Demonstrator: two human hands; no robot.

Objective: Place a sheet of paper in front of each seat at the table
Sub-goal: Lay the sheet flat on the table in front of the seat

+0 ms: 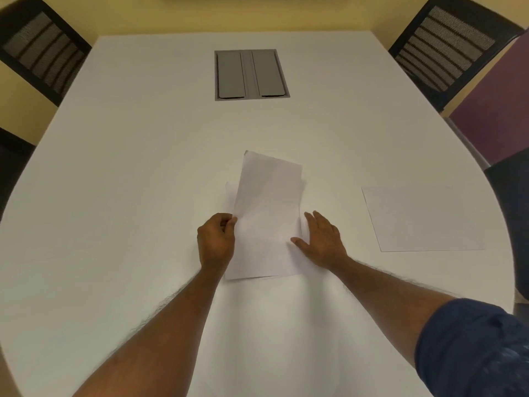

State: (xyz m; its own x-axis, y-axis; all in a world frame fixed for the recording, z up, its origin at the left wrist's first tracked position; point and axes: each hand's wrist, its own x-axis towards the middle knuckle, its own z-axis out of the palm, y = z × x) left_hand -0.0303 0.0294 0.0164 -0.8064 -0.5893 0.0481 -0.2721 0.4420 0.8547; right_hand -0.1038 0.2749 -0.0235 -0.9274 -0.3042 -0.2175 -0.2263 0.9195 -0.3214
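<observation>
At the near edge of the white worktop (120,196), two bare forearms reach in, the right one coming out of a rolled navy sleeve (472,348). Just beyond them, about midway between the left and right edges, lies a small stack of paper (257,270).

The left hand (216,239) is at the stack's left side. Its fingers (229,222) are curled and pinch the left edge of the top sheet (269,202), which is raised and tilted, its far end lifted off the stack. The right hand (323,242) lies flat at the stack's right side. Its fingers are straight and spread and hold nothing, and the thumb rests on the paper.

To the right, near the curved right edge of the worktop, a single sheet (420,219) lies flat, well apart from the stack. A dark chair (512,224) stands just beside that edge.

Farther off, toward the far edge, a grey hatch (250,74) with two closed flaps is set into the worktop. A mesh-backed chair (40,50) stands at the far left corner, and another mesh-backed seat (446,50) at the far right corner.
</observation>
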